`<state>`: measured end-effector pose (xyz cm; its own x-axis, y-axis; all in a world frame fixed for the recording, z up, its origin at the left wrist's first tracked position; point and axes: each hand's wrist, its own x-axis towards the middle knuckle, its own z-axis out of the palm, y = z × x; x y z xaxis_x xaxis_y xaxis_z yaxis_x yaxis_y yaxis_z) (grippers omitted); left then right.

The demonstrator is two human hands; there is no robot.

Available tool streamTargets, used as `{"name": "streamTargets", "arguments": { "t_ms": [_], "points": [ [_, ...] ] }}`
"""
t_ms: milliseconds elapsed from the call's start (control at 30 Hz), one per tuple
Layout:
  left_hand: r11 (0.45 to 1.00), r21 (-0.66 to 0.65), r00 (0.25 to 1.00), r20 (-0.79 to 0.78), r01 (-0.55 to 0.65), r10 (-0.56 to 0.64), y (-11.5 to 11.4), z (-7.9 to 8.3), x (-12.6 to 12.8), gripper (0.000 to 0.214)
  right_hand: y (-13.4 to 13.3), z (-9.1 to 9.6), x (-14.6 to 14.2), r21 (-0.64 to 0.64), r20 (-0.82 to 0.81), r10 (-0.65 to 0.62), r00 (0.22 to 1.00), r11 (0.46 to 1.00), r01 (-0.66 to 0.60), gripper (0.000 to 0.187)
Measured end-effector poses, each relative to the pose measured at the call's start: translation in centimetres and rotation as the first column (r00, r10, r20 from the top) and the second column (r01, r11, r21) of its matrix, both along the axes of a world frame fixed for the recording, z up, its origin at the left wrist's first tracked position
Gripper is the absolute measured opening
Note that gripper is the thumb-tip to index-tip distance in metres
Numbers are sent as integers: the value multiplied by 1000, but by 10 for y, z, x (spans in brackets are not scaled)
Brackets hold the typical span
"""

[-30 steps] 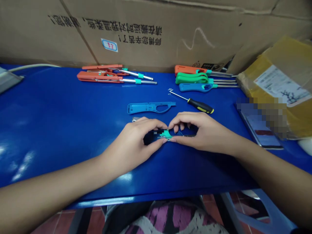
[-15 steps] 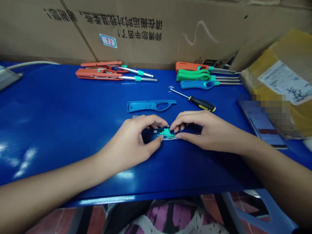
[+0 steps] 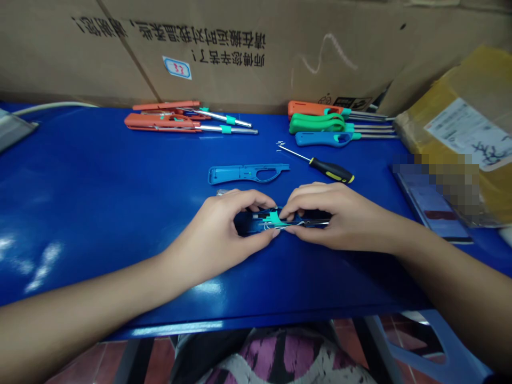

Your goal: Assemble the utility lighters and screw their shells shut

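Observation:
Both my hands meet over an opened blue lighter body lying on the blue table. My left hand pinches its left part, fingers curled round it. My right hand pinches the teal collar and thin white wires at the middle, with the metal tube running under its fingers. A loose blue shell half lies just beyond my hands. A black and yellow screwdriver rests to its right.
Orange lighters lie at the back left. An orange, a green and a blue lighter are stacked at the back right. Cardboard boxes wall the far edge. A yellow parcel and a phone sit at the right.
My right thumb and fingers have closed in tighter on the teal collar and wires. The lighter body stays in the same place between my hands.

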<state>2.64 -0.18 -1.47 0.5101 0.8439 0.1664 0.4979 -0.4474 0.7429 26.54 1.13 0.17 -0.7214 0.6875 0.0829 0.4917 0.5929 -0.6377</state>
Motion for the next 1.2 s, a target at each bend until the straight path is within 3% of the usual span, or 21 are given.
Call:
{"name": "streamTargets", "arguments": {
  "t_ms": [667, 1200],
  "points": [
    [1000, 17, 999, 32, -19, 18, 0, 1, 6, 26, -4, 4, -3, -128, -16, -114, 993, 986, 111, 17],
    [1000, 9, 1000, 14, -3, 3, 0, -1, 2, 28, -1, 6, 2, -164, -38, -67, 997, 985, 60, 18]
  ]
}}
